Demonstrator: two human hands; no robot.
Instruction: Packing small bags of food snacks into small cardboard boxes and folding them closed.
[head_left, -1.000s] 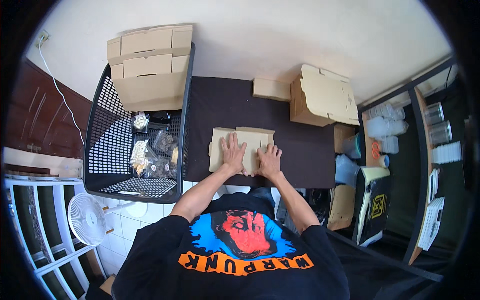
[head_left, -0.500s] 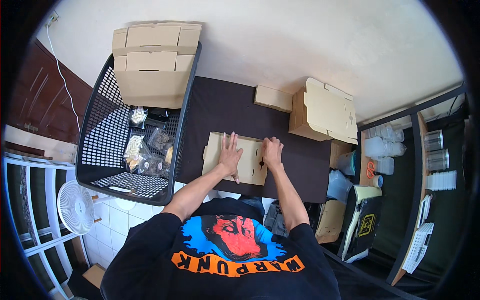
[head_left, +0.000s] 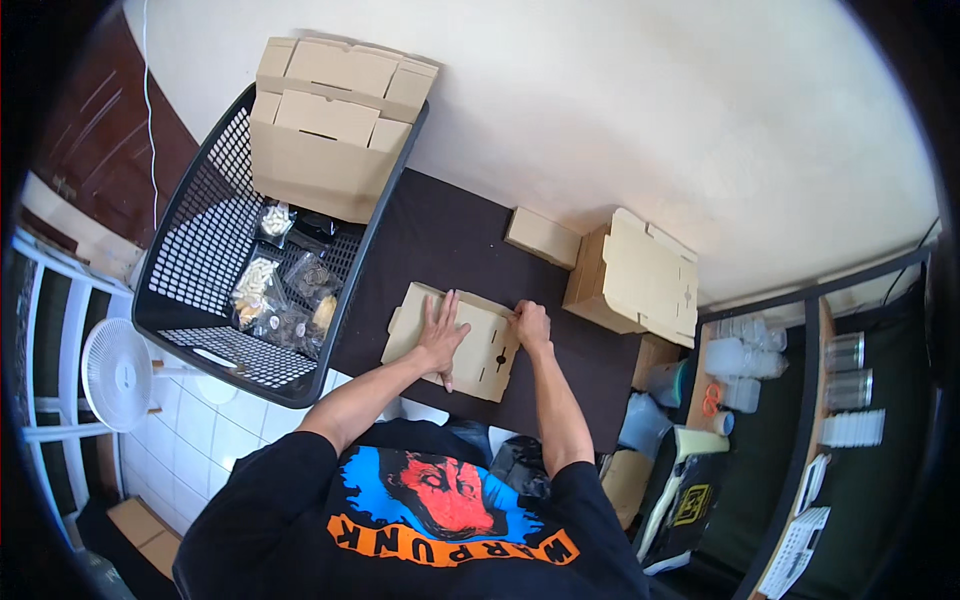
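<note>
A flat tan cardboard piece (head_left: 488,368) with cut slots and folded-up edges lies on the dark cloth-covered table (head_left: 420,240). My left hand (head_left: 438,340) presses on it with fingers spread. My right hand (head_left: 530,325) has its fingers closed on the piece's back right edge, where a flap is bent up; the fingertips are partly hidden.
A black mesh basket (head_left: 145,318) holds bagged pieces (head_left: 258,280) and flat cardboard boxes (head_left: 330,150). At the back stand a cardboard stack (head_left: 630,270) and a small box (head_left: 542,238). A shelf rack (head_left: 810,390) is at the right, a white fan (head_left: 118,375) at the left.
My right hand has shifted from lying spread on the cardboard to gripping its right back edge. My left hand has stayed pressed on it. The view has tilted, shifting the scene.
</note>
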